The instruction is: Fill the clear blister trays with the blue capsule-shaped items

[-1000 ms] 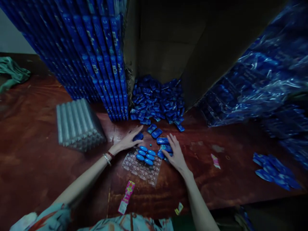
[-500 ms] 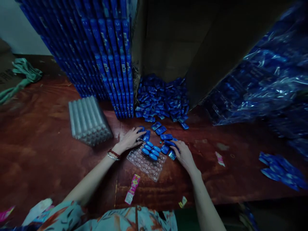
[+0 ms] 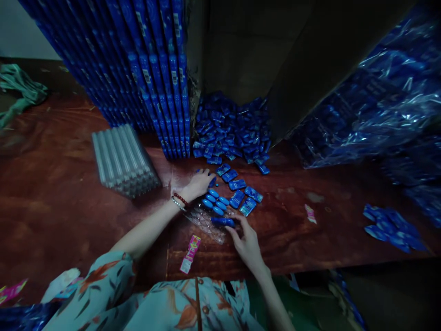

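Two bare hands work over a clear blister tray (image 3: 206,220) lying on the reddish-brown table (image 3: 69,211), seen from the one head view. On the left, the left hand (image 3: 198,184) rests at the tray's far edge, fingers curled over a blue packet (image 3: 212,180); whether it truly pinches that packet I cannot tell. Nearer, the right hand (image 3: 246,243) pinches one blue oval piece (image 3: 223,222) narrowly between fingertips and sets it onto the tray's near right part, just beside the row of oval pieces (image 3: 215,204) already seated. Loose blue packets (image 3: 241,193) lie right of the tray, touching one another, and a heap of packets (image 3: 230,128) spills from the cardboard box (image 3: 241,55) at the far side. Stacked blue cartons (image 3: 138,69) tower far left, a pile of empty clear trays (image 3: 120,161) stands to their near left (well apart from the hands), and a pink wrapper (image 3: 189,253) lies near the table's edge. Light as that thin tray looks, a sideways push from the pinched piece could slide it or pop seated pieces out of their pockets; a piece set askew might not seat.
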The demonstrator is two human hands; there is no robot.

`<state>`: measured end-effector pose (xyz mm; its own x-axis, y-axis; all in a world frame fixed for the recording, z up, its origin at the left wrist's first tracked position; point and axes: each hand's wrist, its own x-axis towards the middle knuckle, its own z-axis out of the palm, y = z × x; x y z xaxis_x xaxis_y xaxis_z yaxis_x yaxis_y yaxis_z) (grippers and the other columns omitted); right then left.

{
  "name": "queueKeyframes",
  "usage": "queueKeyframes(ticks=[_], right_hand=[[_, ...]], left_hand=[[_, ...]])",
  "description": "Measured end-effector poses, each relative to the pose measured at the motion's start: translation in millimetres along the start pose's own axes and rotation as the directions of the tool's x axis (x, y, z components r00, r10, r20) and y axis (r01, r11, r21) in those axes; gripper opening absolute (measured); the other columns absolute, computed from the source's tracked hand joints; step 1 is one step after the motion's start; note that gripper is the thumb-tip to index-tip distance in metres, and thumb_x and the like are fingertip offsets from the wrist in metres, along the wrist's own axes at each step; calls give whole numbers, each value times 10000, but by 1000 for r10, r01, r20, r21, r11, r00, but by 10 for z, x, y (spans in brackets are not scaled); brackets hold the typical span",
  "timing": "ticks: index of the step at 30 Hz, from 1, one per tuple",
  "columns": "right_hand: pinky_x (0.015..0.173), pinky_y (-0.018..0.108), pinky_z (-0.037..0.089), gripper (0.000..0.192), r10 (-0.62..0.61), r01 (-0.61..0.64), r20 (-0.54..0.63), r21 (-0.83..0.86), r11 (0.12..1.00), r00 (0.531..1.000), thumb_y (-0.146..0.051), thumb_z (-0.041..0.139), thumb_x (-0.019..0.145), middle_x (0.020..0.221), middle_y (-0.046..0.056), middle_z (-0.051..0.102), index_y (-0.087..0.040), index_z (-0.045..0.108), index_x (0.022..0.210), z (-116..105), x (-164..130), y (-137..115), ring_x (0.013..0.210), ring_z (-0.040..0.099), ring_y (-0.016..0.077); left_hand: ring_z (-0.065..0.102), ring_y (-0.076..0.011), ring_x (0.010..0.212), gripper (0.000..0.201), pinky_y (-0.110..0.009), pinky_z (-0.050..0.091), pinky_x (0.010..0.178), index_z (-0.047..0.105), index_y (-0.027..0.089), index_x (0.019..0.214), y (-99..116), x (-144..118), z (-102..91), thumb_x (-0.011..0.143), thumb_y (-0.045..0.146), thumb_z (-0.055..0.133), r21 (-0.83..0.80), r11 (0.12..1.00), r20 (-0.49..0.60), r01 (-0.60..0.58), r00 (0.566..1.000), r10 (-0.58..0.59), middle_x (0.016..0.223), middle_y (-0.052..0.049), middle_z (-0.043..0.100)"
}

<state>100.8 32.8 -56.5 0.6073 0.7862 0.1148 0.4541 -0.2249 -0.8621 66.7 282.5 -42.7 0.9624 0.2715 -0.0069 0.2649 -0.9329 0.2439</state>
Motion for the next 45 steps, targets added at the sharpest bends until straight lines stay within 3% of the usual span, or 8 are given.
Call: queueKeyframes(ticks=[7,13,17,21,26,31,41,45], right_hand=[[845,329,521,201,-173,176,33,-130,976,984,-215,482,889,984,69,655,-210,600,1051,-159,-8,120,930,630,188],[901,345,506,308,-222,237,87,-233,943,971,-164,442,896,1077,76,626,-226,552,1177,-232,-73,115,1008,605,187],[865,347,523,431,-273,347,248,-336,876,930,-54,367,852,1047,92,613,-219,564,1197,-185,-54,26,989,596,193],[849,366,520,477,-252,414,372,-462,784,893,11,358,779,1006,98,605,-199,587,1141,-191,31,-130,952,589,206],[795,345,509,400,-190,504,528,-551,666,828,39,396,751,930,89,593,-168,591,1031,-180,157,-300,862,584,197],[778,308,487,329,-101,543,616,-592,595,781,19,426,782,950,74,586,-180,570,1001,-187,232,-421,881,580,189],[762,295,470,247,-110,557,630,-574,601,769,-40,422,844,948,72,596,-179,574,980,-164,247,-474,899,583,184],[760,299,485,270,-83,510,625,-545,665,776,-44,460,811,978,83,619,-167,585,1017,-186,289,-466,905,599,192]], left_hand=[[519,-238,1099,640,-381,421,973,277,130,1422,-191,-318,95,841,200,538,-369,929,-123,-14,992,-34,1224,-135,546],[620,-203,859,473,-342,524,799,590,124,1121,-174,-1156,105,751,413,645,-858,469,-110,209,818,-565,1037,-88,656],[607,-160,724,458,-296,540,670,607,146,1112,128,-1643,145,747,422,633,-908,279,74,314,772,-631,939,-54,675],[620,-162,830,371,-303,532,774,575,158,1103,470,-1726,239,814,390,569,-888,362,20,286,808,-589,968,-51,664],[590,-163,900,189,-308,506,827,590,164,1023,603,-1489,323,888,226,473,-693,718,-252,64,912,-324,969,-70,604],[573,-166,855,352,-280,509,727,558,158,1138,552,-1412,298,874,53,351,-340,940,-181,-40,983,-23,948,-80,562],[589,-228,899,214,-351,527,738,570,114,1013,861,-1218,50,869,58,421,76,971,141,-228,966,216,996,-127,591],[586,-218,944,255,-352,517,800,542,108,1070,718,-1204,123,860,40,415,13,965,57,-262,964,261,1010,-132,594]])
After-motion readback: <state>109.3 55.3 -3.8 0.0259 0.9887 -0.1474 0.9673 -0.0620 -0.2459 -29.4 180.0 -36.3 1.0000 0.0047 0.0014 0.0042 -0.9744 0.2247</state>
